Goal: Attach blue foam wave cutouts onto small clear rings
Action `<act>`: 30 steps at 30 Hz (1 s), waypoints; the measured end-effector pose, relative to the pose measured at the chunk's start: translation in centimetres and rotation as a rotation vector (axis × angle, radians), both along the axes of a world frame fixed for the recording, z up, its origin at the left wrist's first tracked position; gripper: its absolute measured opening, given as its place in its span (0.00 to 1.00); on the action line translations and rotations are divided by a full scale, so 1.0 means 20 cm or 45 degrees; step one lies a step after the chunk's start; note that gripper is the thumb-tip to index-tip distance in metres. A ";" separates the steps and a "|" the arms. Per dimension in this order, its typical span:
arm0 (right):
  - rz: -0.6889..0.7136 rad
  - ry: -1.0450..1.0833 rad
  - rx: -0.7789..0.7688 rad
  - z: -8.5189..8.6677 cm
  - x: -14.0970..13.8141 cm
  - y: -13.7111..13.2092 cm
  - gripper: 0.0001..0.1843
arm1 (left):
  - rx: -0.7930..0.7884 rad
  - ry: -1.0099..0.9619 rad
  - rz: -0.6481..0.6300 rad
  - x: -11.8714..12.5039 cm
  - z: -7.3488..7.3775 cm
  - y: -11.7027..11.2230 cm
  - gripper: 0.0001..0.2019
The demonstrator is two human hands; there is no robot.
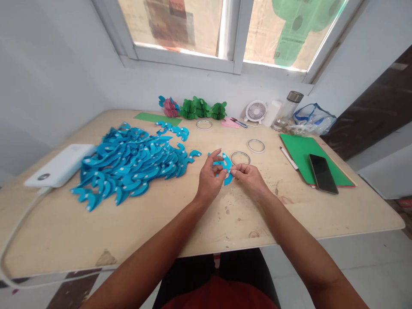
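A curved blue paper cutout (227,163) with small white squares on it is held between my two hands, just above the table. My left hand (210,175) pinches its lower left side, with the other fingers raised. The fingertips of my right hand (249,177) are pinched together at its right edge; any small thing between them is too small to make out. Right behind my hands lies a roll of narrow tape (240,158). To the left spreads a big heap of similar blue paper cutouts (128,154) with white squares.
A white power bank (61,165) with a cable lies left. Two more tape rolls (255,146) sit farther back. Along the wall stand green paper figures (201,108), a small fan (256,111) and a bottle (288,110). A phone (322,173) rests on green sheets (299,150) at right.
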State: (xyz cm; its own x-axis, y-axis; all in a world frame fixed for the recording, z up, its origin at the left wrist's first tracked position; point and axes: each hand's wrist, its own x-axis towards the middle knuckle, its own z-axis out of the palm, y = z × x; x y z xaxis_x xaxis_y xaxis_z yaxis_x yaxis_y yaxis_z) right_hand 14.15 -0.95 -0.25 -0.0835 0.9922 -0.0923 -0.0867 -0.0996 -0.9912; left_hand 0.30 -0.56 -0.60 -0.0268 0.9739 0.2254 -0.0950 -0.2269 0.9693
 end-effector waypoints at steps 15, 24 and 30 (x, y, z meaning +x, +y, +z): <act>-0.072 -0.031 0.005 -0.03 -0.01 0.01 0.11 | 0.174 0.211 0.054 0.00 -0.02 -0.01 0.30; -0.094 -0.123 0.064 -0.04 -0.01 0.02 0.08 | 0.097 0.160 0.075 0.00 -0.03 0.01 0.30; -0.093 -0.117 0.048 -0.04 -0.02 0.02 0.07 | 0.111 0.160 0.071 0.00 -0.04 0.01 0.30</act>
